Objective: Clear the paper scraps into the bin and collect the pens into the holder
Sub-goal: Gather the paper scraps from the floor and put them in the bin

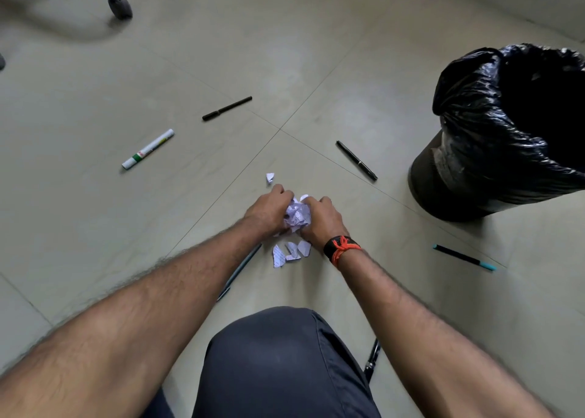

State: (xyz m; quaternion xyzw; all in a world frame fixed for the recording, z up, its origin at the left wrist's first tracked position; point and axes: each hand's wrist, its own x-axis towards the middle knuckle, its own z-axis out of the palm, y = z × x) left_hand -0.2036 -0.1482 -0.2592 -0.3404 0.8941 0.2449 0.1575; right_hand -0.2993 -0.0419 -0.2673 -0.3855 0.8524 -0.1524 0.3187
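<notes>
My left hand (269, 210) and my right hand (321, 219) press together on a bunch of white paper scraps (297, 215) just above the tiled floor. A few loose scraps (289, 253) lie below the hands, and one small scrap (270, 177) lies just beyond them. Pens are scattered on the floor: a white marker (147, 149) at left, a dark pen (227, 108) farther off, a black pen (356, 160) toward the bin, a teal-tipped pen (463, 257) at right, and a dark pen (239, 272) partly under my left forearm. A bin (468, 151) lined with a black bag stands at right. No holder is in view.
My knee (285, 360) in dark trousers fills the bottom centre, with another black pen (373, 359) beside it. A metal chair leg (118, 4) with a rubber foot stands at the top left. A wall base runs along the top right.
</notes>
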